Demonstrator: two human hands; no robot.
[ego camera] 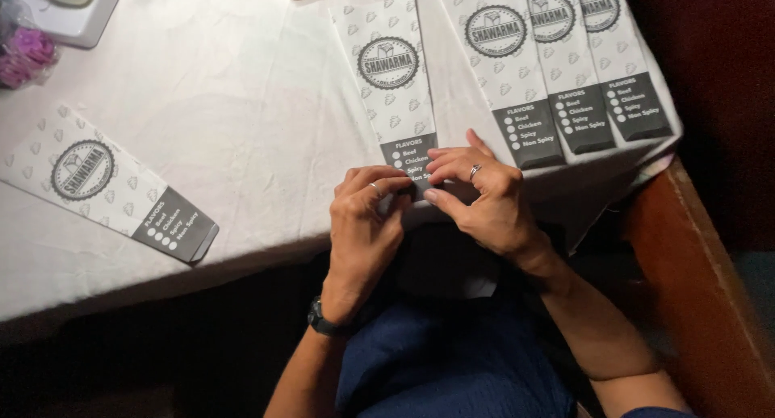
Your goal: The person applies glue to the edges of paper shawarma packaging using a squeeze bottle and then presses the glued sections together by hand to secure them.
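Note:
A long white paper sleeve (pixel 391 79) with a round dark emblem and a grey end lies flat on the white tablecloth (pixel 242 119), pointing toward me. My left hand (pixel 363 228), with a ring and a dark wristwatch, pinches the sleeve's grey end at the table's near edge. My right hand (pixel 480 196), also ringed, rests its fingertips on the same grey end from the right. The end's lower corner is hidden under my fingers.
Three matching sleeves (pixel 557 63) lie overlapped at the far right. Another sleeve (pixel 109 184) lies slanted at the left. A white device base (pixel 77 14) and purple wrapped items (pixel 24 55) sit in the far left corner. A brown wooden edge (pixel 694 265) runs along the right.

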